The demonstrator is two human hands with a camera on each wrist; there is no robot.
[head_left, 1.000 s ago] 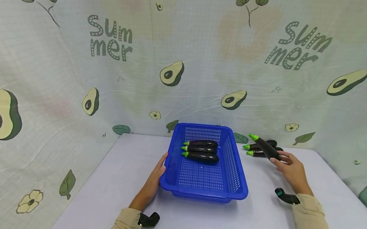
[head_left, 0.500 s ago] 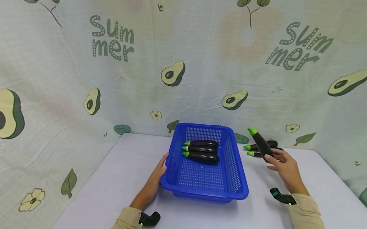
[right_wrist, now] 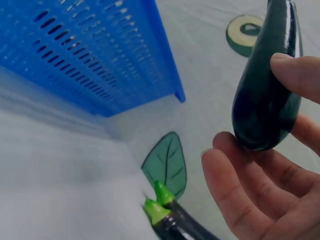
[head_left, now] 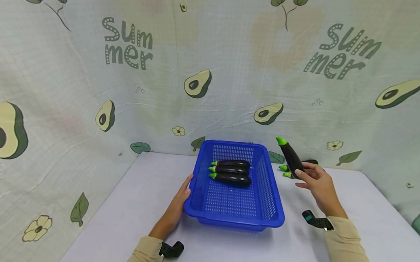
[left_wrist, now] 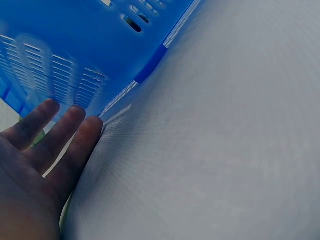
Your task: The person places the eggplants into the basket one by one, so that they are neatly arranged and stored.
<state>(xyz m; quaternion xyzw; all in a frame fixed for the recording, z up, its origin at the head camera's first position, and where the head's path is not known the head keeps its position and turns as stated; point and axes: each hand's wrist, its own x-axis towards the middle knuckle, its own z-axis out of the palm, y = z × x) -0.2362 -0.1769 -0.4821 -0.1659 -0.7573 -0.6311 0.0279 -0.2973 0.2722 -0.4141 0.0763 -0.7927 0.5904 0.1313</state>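
My right hand (head_left: 321,190) pinches a dark eggplant (head_left: 291,158) by its thick end, right of the basket, with the green stem end tilted up and left. In the right wrist view the thumb lies across the eggplant (right_wrist: 265,95) and the fingers support it from below. A blue perforated basket (head_left: 233,220) stands mid-table; three eggplants (head_left: 231,179) lie side by side in it, stems to the left. My left hand (head_left: 173,209) rests against the basket's left side. The left wrist view shows its straight fingers (left_wrist: 75,117) touching the slotted wall.
More eggplants (head_left: 310,161) lie at the back right of the white table (head_left: 117,205), partly behind the right hand. A cloth printed with avocados and leaves (head_left: 232,67) hangs behind the table. Each wrist carries a black camera (head_left: 317,221).
The right hand has carried its eggplant left toward the basket and raised it, and the stem end points more steeply upward. The left hand and basket stay in place.
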